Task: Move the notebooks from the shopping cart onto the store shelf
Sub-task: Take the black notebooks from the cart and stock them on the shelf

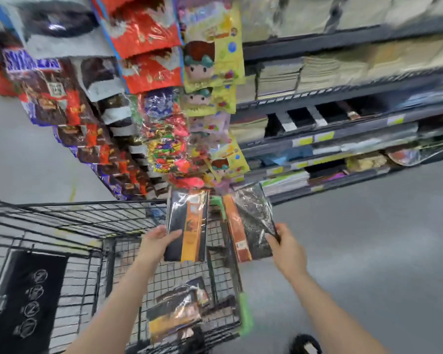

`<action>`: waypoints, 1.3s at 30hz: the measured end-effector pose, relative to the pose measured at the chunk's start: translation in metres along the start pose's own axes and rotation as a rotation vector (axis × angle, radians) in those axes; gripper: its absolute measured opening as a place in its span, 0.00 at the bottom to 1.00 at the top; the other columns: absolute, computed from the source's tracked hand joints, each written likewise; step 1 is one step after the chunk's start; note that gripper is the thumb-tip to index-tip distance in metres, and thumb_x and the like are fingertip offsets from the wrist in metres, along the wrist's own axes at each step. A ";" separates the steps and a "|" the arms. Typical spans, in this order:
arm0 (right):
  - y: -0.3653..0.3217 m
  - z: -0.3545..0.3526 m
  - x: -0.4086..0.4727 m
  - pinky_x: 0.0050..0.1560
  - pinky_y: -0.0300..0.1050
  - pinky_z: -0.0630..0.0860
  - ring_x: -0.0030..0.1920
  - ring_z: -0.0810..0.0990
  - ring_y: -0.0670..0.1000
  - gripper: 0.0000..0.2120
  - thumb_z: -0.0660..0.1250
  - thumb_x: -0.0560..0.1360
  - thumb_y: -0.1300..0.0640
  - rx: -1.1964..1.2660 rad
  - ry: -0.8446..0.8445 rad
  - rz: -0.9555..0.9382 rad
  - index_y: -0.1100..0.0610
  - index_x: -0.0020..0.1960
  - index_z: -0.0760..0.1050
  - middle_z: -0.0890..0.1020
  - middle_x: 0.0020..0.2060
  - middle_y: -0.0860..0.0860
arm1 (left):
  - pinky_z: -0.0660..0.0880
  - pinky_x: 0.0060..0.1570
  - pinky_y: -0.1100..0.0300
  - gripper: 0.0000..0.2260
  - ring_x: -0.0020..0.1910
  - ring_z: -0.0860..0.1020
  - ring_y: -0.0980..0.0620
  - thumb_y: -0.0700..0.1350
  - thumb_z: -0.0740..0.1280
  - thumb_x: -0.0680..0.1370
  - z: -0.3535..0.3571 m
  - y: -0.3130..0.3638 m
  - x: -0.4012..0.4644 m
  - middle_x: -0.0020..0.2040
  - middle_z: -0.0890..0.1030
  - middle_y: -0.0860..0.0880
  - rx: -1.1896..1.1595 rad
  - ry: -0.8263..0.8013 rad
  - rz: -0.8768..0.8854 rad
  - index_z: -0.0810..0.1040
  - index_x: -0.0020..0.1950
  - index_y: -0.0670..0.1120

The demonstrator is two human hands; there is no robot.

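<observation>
My left hand (156, 244) grips a black-and-orange wrapped notebook (187, 226) by its lower left edge, held upright above the shopping cart (62, 221). In my right hand (287, 245) a second black-and-orange notebook (248, 223) is pinched at its lower right corner, tilted, just past the cart's right side. More wrapped notebooks (179, 307) lie in the cart's basket below. The store shelf (343, 134) with stacked notebooks and paper rises at the upper right. The picture is blurred.
Hanging bags of sweets and snacks (149, 103) fill the shelf end straight ahead above the cart. A black sign panel (28, 297) sits on the cart's left part. Grey floor (368, 251) spreads to the right. A shoe (306, 344) shows at the bottom.
</observation>
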State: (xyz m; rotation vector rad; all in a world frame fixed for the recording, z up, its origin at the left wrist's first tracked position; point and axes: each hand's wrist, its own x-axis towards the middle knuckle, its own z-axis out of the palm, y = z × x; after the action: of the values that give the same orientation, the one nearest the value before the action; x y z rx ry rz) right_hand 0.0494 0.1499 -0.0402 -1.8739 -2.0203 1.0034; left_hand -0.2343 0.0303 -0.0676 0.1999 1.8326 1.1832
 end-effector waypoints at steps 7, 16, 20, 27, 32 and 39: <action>0.103 -0.140 0.045 0.50 0.52 0.74 0.51 0.79 0.59 0.12 0.64 0.75 0.52 0.167 -0.063 0.008 0.56 0.56 0.72 0.82 0.49 0.56 | 0.77 0.45 0.55 0.15 0.45 0.79 0.45 0.40 0.75 0.68 0.171 0.042 -0.084 0.46 0.81 0.43 0.079 0.016 0.107 0.77 0.52 0.39; 0.198 -0.279 0.081 0.43 0.47 0.70 0.44 0.78 0.58 0.10 0.64 0.75 0.58 0.284 0.048 0.058 0.60 0.55 0.73 0.82 0.45 0.59 | 0.79 0.47 0.54 0.06 0.42 0.82 0.48 0.36 0.74 0.68 0.320 0.077 -0.122 0.36 0.84 0.50 0.200 -0.093 0.250 0.80 0.39 0.45; 0.225 -0.316 0.102 0.40 0.48 0.68 0.37 0.74 0.56 0.10 0.63 0.76 0.60 0.318 0.094 0.102 0.63 0.56 0.73 0.77 0.34 0.53 | 0.80 0.47 0.52 0.07 0.40 0.82 0.48 0.34 0.73 0.69 0.372 0.096 -0.118 0.38 0.85 0.45 0.195 -0.164 0.242 0.80 0.40 0.45; 0.255 -0.357 0.164 0.40 0.44 0.66 0.40 0.75 0.56 0.10 0.63 0.76 0.61 0.328 0.121 0.122 0.64 0.55 0.73 0.78 0.40 0.57 | 0.75 0.28 0.70 0.06 0.26 0.78 0.62 0.35 0.72 0.70 0.462 0.118 -0.080 0.38 0.81 0.45 0.216 -0.180 0.250 0.77 0.42 0.40; 0.261 -0.379 0.240 0.40 0.46 0.71 0.41 0.77 0.57 0.10 0.62 0.76 0.61 0.340 0.101 0.164 0.62 0.56 0.74 0.79 0.41 0.57 | 0.77 0.31 0.67 0.06 0.28 0.80 0.59 0.35 0.72 0.70 0.514 0.141 -0.027 0.34 0.84 0.52 0.166 -0.194 0.205 0.77 0.42 0.43; 0.257 -0.411 0.345 0.44 0.45 0.69 0.40 0.76 0.55 0.06 0.60 0.77 0.60 0.351 0.053 0.191 0.58 0.53 0.72 0.77 0.34 0.48 | 0.77 0.35 0.65 0.09 0.32 0.80 0.56 0.35 0.73 0.70 0.570 0.175 0.037 0.42 0.81 0.43 0.130 -0.134 0.168 0.78 0.48 0.37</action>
State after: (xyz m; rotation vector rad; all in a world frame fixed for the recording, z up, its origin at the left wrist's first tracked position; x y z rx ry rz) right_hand 0.4330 0.6023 0.0130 -1.8974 -1.5360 1.2474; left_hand 0.1220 0.5081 -0.0198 0.5040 1.8027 1.1357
